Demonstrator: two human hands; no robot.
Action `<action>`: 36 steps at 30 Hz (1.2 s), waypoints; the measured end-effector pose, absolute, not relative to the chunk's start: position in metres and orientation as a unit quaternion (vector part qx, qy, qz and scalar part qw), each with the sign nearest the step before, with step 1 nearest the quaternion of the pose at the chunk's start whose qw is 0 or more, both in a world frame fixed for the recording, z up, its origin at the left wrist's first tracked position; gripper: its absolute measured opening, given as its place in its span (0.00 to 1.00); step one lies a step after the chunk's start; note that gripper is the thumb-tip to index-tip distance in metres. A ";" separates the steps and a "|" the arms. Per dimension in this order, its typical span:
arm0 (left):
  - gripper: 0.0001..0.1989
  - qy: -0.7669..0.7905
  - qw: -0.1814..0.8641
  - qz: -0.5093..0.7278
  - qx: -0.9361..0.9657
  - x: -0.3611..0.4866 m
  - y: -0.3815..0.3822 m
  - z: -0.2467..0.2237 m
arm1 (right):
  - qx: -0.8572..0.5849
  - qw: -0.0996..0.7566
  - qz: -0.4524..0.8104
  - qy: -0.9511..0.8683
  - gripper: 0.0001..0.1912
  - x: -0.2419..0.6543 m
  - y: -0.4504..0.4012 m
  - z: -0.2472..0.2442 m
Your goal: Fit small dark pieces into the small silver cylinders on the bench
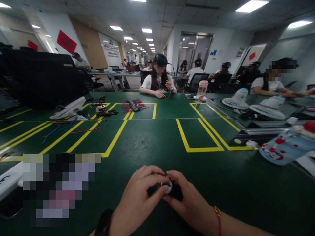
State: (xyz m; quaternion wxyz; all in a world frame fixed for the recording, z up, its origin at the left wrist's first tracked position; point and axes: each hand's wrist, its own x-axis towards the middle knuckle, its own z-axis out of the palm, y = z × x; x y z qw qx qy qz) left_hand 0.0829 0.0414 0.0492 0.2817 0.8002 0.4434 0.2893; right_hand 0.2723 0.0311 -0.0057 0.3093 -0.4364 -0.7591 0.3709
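Note:
Close in front of me, above the green table (140, 141), both my hands meet around a small, round, greyish-white ring-shaped piece (169, 187). My left hand (141, 186), with a black band at its wrist, pinches the piece between thumb and fingertips. From the other side my right hand (185, 193), wearing a red cord bracelet, curls its fingers against the same piece. The fingertips cover much of it, so its exact kind cannot be made out.
Yellow tape (205, 150) marks areas on the table. A bundle of coloured wires (134, 105) lies farther off. White fan parts (236, 100) and a blue patterned bag-like item (280, 147) are at right. Across the table sits a person (147, 82). A pixelated patch hides something at left.

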 end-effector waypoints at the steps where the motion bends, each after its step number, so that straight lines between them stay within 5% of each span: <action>1: 0.07 0.441 0.285 0.293 0.799 0.082 0.041 0.050 | -0.435 0.310 0.365 -0.762 0.30 0.273 0.031 -0.006; 7: 0.07 0.472 0.298 0.358 0.749 0.074 0.044 0.048 | -0.422 0.293 0.308 -0.801 0.29 0.283 0.029 -0.001; 13: 0.08 0.503 0.228 0.230 0.802 0.077 0.044 0.020 | -0.411 0.293 0.284 -0.815 0.24 0.285 0.029 0.003; 20: 0.14 0.495 0.236 0.220 0.807 0.072 0.045 0.016 | -0.493 0.283 0.213 -0.795 0.21 0.318 0.028 0.017; 25: 0.17 0.521 0.288 0.253 0.763 0.030 0.045 0.012 | -0.682 0.302 0.036 -0.666 0.28 0.435 0.028 0.018; 29: 0.13 0.554 0.315 0.274 0.721 0.001 0.045 0.005 | -0.828 0.227 0.021 -0.512 0.31 0.532 0.019 0.007; 32: 0.13 0.559 0.316 0.288 0.710 -0.003 0.045 0.004 | -0.841 0.193 0.012 -0.505 0.30 0.570 0.017 -0.003; 36: 0.12 0.566 0.305 0.296 0.706 0.001 0.045 0.006 | -0.777 0.198 -0.191 -0.566 0.39 0.537 0.024 -0.001</action>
